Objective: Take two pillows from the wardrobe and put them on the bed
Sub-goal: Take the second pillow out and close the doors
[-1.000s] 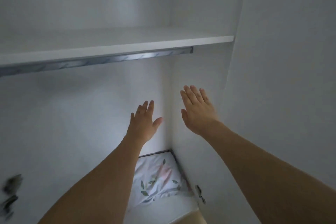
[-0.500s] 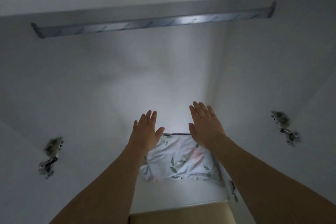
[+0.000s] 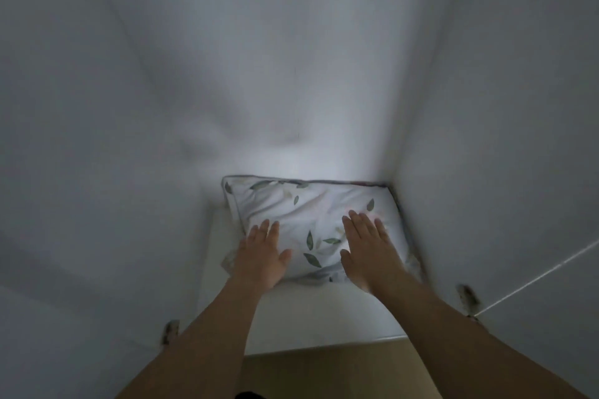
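Pillow (image 3: 311, 220), white with a green leaf print, lay on the wardrobe floor (image 3: 324, 314) in the back right corner. Left hand (image 3: 261, 257) and right hand (image 3: 368, 249) hovered flat over it, fingers straight; contact unclear.

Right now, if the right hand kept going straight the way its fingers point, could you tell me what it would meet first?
Probably the leaf-print pillow: the right hand already lies open over it, whether touching is unclear.
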